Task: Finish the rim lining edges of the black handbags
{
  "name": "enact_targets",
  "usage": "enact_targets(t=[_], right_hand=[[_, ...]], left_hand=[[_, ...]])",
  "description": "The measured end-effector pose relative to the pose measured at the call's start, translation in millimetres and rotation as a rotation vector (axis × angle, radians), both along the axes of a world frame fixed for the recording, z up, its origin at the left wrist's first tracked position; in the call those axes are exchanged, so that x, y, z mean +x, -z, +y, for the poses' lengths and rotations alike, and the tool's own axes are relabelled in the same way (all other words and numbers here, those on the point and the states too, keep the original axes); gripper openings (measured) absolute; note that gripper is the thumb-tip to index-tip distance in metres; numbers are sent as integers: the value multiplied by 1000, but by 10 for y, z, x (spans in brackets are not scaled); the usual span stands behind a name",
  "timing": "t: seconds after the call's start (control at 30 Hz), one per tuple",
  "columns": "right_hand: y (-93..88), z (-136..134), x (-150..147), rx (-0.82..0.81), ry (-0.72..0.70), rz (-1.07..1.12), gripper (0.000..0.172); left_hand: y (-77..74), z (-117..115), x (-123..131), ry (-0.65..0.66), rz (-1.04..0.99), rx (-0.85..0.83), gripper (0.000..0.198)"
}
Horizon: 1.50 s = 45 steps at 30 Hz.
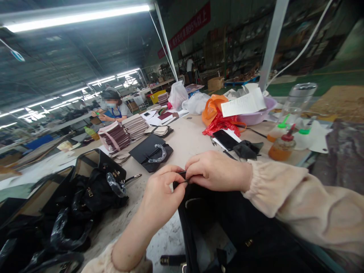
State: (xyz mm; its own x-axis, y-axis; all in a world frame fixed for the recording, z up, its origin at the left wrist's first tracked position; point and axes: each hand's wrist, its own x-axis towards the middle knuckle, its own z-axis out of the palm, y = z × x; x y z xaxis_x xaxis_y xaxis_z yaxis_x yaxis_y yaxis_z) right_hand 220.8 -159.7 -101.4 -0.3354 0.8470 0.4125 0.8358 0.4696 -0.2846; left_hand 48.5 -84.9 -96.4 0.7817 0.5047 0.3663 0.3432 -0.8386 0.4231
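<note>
A black handbag (241, 220) stands open in front of me, its dark inside facing up and a small gold zipper pull (249, 242) showing. At its far corner my left hand (163, 193) pinches the black edge between thumb and fingers. Right beside it, my right hand (213, 170) is closed on the same edge, fingertips almost touching the left ones. The exact spot they grip is partly hidden by the fingers. Below my left forearm lies a black strap end (172, 260) with gold-coloured metal. A flat black bag piece (142, 149) with a plastic-wrapped handle lies beyond my left hand.
Several black handbags (93, 189) with plastic-wrapped handles crowd the left. Stacked maroon-edged panels (113, 135) stand further back, near a co-worker (113, 108). A phone (225, 139), red plastic bag (220, 123), purple basin (257, 113) and bottles of amber liquid (281, 147) occupy the right.
</note>
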Motion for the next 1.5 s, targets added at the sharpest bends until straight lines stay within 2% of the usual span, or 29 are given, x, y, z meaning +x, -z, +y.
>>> enact_targets(t=[0.13, 0.27, 0.4, 0.8, 1.03, 1.27, 1.5], right_hand=[[49, 33, -6, -17, -6, 108, 12], [72, 52, -11, -20, -17, 186, 12], [74, 54, -12, -20, -33, 229, 11], [42, 42, -45, -55, 1, 71, 12], [75, 76, -38, -66, -9, 141, 5], [96, 73, -17, -38, -2, 214, 5], [96, 58, 15, -88, 14, 264, 11]], left_hand=[[-28, 12, -40, 8, 83, 14, 8], [-86, 13, -58, 22, 218, 116, 16], [-125, 17, -17, 44, 322, 129, 10], [-82, 21, 9, -2, 220, 31, 10], [-37, 41, 28, -8, 185, 6, 8], [-22, 47, 7, -6, 121, 10, 6], [-9, 76, -1, -14, 59, 12, 7]])
